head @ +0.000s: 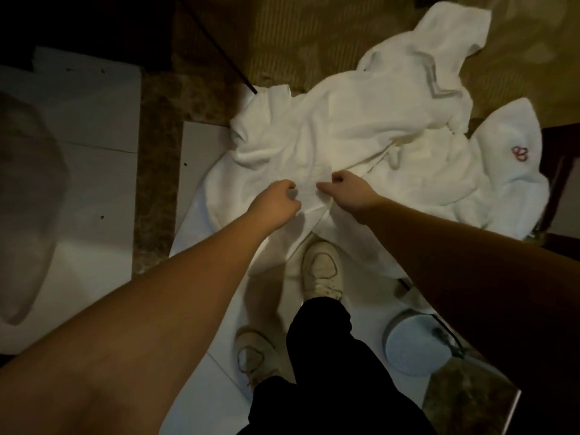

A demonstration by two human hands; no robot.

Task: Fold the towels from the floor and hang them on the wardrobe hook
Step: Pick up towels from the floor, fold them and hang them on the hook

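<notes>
The task has barely begun: the towels lie crumpled on the floor, from centre out to 2 o'clock, none folded. The left hand and right hand pinch the near cloth.

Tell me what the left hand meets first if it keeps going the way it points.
Almost certainly the white towel heaped on the floor: the left hand, fingers curled, is already at the cloth, beside the right hand. Actual contact is unclear.
</notes>
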